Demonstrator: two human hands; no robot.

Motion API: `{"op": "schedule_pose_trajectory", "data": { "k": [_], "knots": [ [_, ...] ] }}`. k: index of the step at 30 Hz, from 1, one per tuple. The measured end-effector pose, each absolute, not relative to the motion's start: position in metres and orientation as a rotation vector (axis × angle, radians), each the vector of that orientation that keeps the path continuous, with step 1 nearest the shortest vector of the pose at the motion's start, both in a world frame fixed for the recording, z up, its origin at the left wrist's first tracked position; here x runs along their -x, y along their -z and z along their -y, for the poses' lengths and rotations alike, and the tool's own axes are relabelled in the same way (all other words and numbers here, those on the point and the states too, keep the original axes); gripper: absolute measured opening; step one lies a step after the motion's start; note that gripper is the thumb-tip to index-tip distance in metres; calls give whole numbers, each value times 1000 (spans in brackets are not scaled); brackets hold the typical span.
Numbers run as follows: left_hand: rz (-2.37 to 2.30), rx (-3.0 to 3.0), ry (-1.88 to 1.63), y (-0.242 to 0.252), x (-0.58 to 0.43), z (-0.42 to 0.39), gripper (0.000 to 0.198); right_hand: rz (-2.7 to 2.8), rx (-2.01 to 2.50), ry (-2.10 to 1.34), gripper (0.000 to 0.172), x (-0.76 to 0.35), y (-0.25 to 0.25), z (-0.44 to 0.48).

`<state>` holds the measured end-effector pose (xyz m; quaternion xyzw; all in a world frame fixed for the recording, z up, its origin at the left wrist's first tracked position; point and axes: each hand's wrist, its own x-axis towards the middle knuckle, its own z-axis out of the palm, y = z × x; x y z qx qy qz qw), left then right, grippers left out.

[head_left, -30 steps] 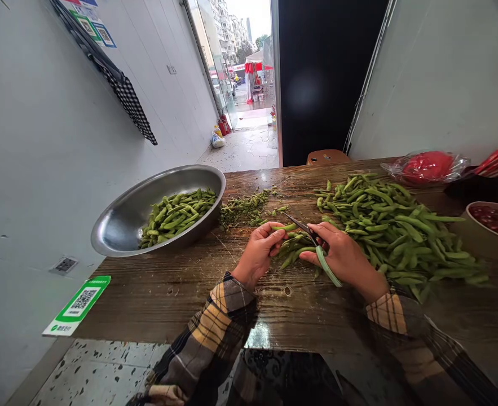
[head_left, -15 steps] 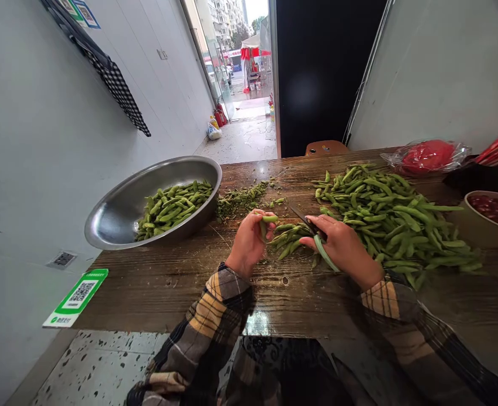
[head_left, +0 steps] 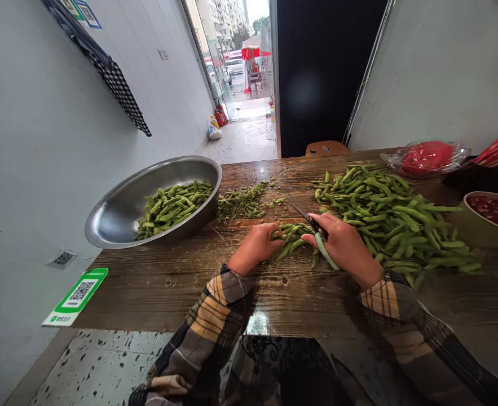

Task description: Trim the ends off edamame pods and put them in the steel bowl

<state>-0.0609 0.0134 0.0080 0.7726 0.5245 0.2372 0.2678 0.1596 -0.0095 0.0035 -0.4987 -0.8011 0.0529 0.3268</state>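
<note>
My left hand (head_left: 258, 245) rests palm down on the wooden table (head_left: 181, 282), its fingers curled onto a small bunch of green edamame pods (head_left: 293, 234). My right hand (head_left: 344, 245) grips green-handled scissors (head_left: 316, 234) whose dark blades point away over the same bunch. A big heap of pods (head_left: 395, 223) spreads to the right of my hands. A steel bowl (head_left: 117, 217) with trimmed pods stands at the left. Cut pod tips (head_left: 240, 202) lie beside the bowl.
A brown bowl of red bits (head_left: 492, 217) sits at the right edge, with a plastic bag of red things (head_left: 428, 158) behind it. A stool (head_left: 325, 148) stands beyond the table's far end. A green QR sticker (head_left: 76, 296) is on the left ledge.
My left hand lowered from holding a single pod up and now lies on the small bunch. The right hand with the scissors stayed about where it was.
</note>
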Motion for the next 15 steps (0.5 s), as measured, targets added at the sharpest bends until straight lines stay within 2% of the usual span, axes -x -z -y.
{"op": "schedule_pose_trajectory", "data": {
  "k": [3,6,9,12,15],
  "knots": [
    [-1404,-2160,-614,-1,61,-16,1,2104,1310,-151,44,-159,-4,10],
    [-1377,-2085,-835,-2,62,-19,8,2104,1304,-156,44,-159,-6,11],
    [-1281,-1788,-1012,-9,64,-18,13,2110,1288,-169,43,-159,-8,11],
    [-1107,-1438,-995,-16,63,-13,26,2116,1280,-199,43,-158,-9,12],
    [-1067,-1311,-1001,-19,61,-11,28,2115,1283,-211,44,-158,-10,12]
  ]
}}
